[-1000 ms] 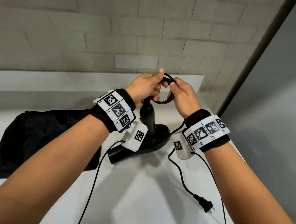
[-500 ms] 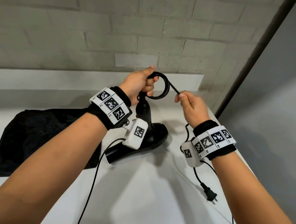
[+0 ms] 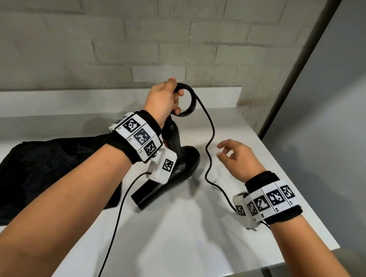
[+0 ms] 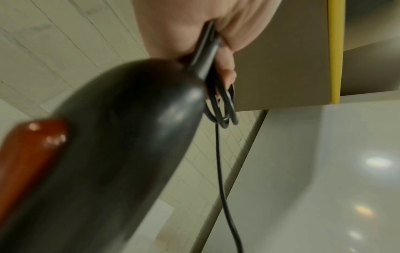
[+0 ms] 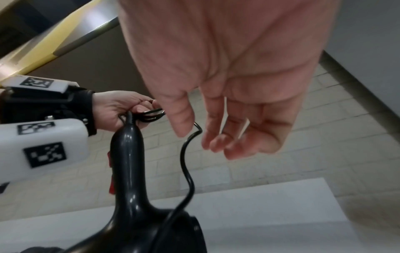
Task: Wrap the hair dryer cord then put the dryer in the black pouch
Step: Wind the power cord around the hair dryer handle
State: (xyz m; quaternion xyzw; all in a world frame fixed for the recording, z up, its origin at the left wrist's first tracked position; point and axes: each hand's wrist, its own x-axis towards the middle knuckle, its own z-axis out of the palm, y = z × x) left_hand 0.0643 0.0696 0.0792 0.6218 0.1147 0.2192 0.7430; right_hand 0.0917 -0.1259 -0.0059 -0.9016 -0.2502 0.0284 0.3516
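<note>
The black hair dryer (image 3: 177, 165) rests on the white table with its handle pointing up. My left hand (image 3: 176, 95) grips a small coil of cord (image 3: 189, 100) at the top of the handle. From the coil the loose cord (image 3: 209, 144) snakes down to the table and disappears behind my right wrist. My right hand (image 3: 224, 152) hovers just right of that cord, fingers loosely curled and holding nothing. The black pouch (image 3: 47, 168) lies crumpled to the left of the dryer. The left wrist view shows the handle (image 4: 121, 137), its red switch (image 4: 28, 154) and the coil (image 4: 223, 106).
The table (image 3: 172, 234) ends close by on the right and along the front. A raised white ledge (image 3: 73, 101) and a brick wall (image 3: 119, 38) close off the back. A dark post (image 3: 288, 80) rises at the right. A thin cable (image 3: 117, 220) hangs from my left wrist.
My right hand has let go of the cord and dropped down and to the right. The cord now hangs slack from the coil, and the plug is out of sight.
</note>
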